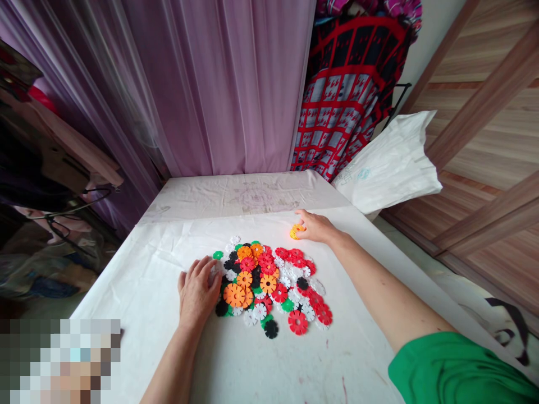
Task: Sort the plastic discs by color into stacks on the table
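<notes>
The left hand (199,285) is palm down, slightly bent; the right hand (316,226) reaches farther right, curled in a grip.

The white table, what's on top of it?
A pile of notched discs, red, orange, black, green and white; the left hand at its edge; the right hand at a yellow piece beyond. The lowest discs mid-pile and tabletop beneath are covered.

We see flat, notched discs (268,284) in red, orange, black, green and white, overlapping in a loose heap on the surface (240,370). Apart from them, beyond the heap's far edge toward the right, our right hand (316,226) holds a curved yellow-orange piece (293,232).
</notes>
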The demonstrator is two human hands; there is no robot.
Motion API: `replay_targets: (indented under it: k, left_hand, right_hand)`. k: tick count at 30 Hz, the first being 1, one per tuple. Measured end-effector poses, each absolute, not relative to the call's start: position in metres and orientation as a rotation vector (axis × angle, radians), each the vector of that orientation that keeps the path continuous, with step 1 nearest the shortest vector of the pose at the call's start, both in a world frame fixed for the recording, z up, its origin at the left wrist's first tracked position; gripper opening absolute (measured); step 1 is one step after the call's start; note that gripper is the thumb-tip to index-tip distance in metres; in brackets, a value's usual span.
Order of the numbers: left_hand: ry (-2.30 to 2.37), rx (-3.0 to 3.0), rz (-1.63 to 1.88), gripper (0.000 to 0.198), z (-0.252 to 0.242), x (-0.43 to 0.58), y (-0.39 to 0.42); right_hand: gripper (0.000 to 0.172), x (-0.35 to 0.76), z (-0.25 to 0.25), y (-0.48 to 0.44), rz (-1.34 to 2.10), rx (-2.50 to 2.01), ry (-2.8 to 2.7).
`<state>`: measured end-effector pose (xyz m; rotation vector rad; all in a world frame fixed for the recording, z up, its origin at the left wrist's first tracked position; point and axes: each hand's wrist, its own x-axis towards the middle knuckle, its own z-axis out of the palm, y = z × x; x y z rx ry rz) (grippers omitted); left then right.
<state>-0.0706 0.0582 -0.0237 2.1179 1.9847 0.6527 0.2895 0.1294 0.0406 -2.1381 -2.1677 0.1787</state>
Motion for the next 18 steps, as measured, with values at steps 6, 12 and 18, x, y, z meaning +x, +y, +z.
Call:
replay_targets:
  k: [6,12,18]
  left_hand:
    - [1.981,2.117,0.638,0.037,-0.023,-0.071,0.058]
    - [1.972,2.127,0.653,0.036,-0.024,-0.071,0.058]
    - [1.978,2.129,0.650,0.035,-0.024,-0.071,0.059]
  right_hand:
    - [0.072,0.289,0.038,0.131,0.176,-2.154,-2.199]
    - [0.063,0.293,0.044,0.129,0.131,-2.139,-2.198]
    - [0.015,0.293,0.037,0.098,0.065,-2.173,-2.056]
